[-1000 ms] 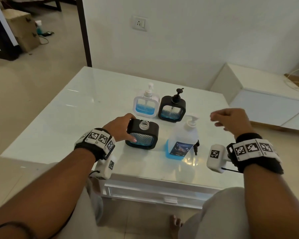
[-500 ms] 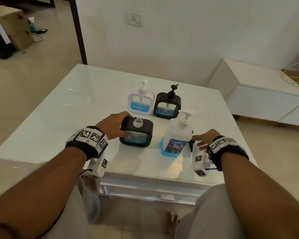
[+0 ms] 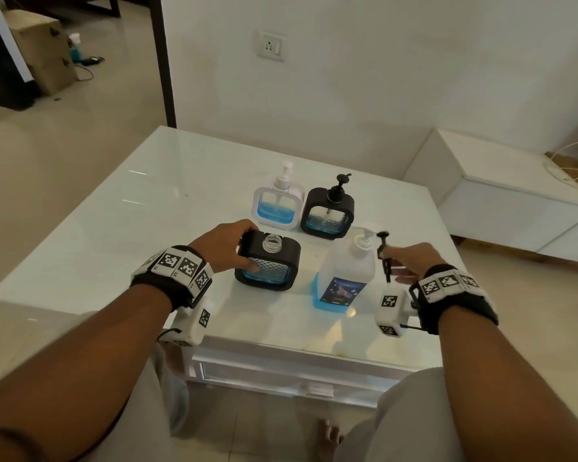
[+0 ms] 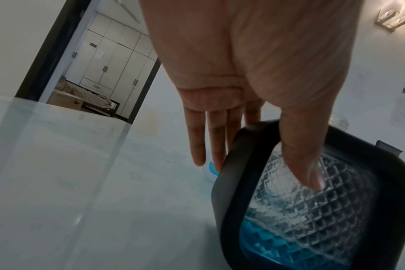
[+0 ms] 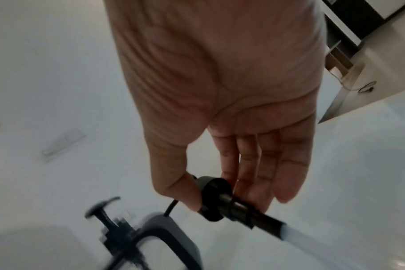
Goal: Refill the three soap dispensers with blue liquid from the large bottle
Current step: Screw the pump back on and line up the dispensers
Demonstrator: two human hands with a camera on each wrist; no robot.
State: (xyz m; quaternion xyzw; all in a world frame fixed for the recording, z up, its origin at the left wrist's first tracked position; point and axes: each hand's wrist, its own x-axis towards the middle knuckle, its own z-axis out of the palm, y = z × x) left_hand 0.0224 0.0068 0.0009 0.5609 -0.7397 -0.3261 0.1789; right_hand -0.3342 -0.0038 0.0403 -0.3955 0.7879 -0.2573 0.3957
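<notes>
The near dispenser (image 3: 267, 261), steadied by the left hand (image 3: 224, 246), stands uncapped, little blue inside. Its black pump (image 3: 385, 258) is pinched in the right hand (image 3: 411, 261); refilling seems unfinished.

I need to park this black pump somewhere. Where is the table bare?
Bare glass lies left of the left hand, and along the near edge of the table before the open dispenser. It is crowded between the large bottle and the two capped dispensers.

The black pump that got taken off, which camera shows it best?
The right wrist view. There the black pump fills the middle of the picture, pinched between thumb and fingers of the right hand, collar and tube plain. The head view shows it small, upright beside the large bottle. The left wrist view does not show it.
</notes>
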